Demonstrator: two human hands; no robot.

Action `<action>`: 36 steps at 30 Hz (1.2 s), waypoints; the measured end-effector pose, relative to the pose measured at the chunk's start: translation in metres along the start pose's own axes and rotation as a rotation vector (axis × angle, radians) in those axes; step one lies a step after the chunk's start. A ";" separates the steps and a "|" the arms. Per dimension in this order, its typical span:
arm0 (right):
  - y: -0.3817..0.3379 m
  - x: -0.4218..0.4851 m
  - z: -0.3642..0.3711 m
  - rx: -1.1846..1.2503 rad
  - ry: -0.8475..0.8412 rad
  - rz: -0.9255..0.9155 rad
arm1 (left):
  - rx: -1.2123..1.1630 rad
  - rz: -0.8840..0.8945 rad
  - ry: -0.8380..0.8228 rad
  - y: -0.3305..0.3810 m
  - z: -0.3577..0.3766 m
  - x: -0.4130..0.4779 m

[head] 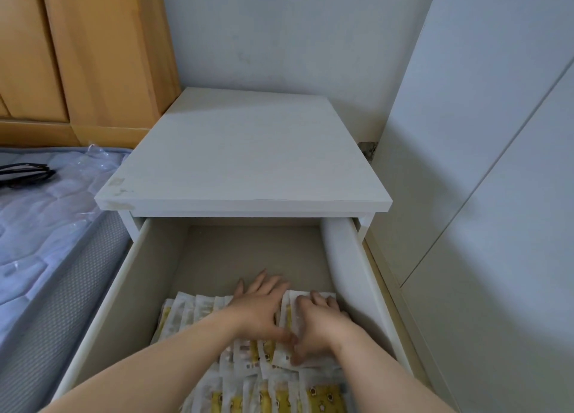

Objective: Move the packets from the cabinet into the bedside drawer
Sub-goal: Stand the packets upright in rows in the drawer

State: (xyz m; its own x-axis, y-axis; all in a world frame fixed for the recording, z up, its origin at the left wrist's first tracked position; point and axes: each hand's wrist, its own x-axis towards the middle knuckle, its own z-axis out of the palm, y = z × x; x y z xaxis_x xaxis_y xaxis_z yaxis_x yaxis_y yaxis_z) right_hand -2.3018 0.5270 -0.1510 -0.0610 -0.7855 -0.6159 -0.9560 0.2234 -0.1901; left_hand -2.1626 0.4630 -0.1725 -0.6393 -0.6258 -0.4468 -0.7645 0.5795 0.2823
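In drawer [124,288], 6 o'clock end: overlapped packets [192,313], likely light, limp, slippery, best pinched at an edge; left hand [261,310] presses them flat-fingered; right hand [321,328], at its 3 o'clock, curls round one.

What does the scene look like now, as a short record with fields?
drawer: pulled open under the nightstand
packets: white and yellow, in overlapping rows in the drawer's front part
left hand: flat on the packets, fingers straight
right hand: fingers curled on the packets at a row's right end
mattress: left of the drawer, glasses lying on it
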 end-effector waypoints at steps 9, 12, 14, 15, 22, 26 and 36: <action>-0.006 -0.004 0.000 0.000 -0.025 -0.051 | 0.135 0.001 -0.015 -0.012 0.005 -0.023; -0.009 -0.005 0.009 0.071 0.095 -0.069 | 0.087 -0.031 -0.004 -0.015 0.011 -0.029; -0.009 -0.004 0.017 0.184 0.154 -0.048 | 0.052 -0.040 -0.022 -0.012 0.017 -0.034; -0.008 -0.002 0.019 0.220 0.176 -0.033 | 0.036 -0.043 -0.022 -0.010 0.019 -0.035; -0.013 0.012 0.014 0.142 0.218 -0.059 | 0.021 -0.026 -0.064 -0.016 0.011 -0.036; -0.018 0.013 0.021 0.177 0.235 -0.059 | 0.064 -0.034 -0.056 -0.019 0.026 -0.037; -0.017 0.018 0.013 0.246 0.279 0.077 | -0.073 -0.175 0.072 -0.012 0.017 -0.025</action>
State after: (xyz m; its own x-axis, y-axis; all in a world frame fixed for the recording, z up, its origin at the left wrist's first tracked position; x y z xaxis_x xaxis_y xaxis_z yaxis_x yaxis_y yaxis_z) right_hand -2.2825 0.5166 -0.1685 -0.2379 -0.8803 -0.4104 -0.8503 0.3930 -0.3502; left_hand -2.1354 0.4808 -0.1795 -0.4987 -0.7506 -0.4334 -0.8666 0.4211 0.2679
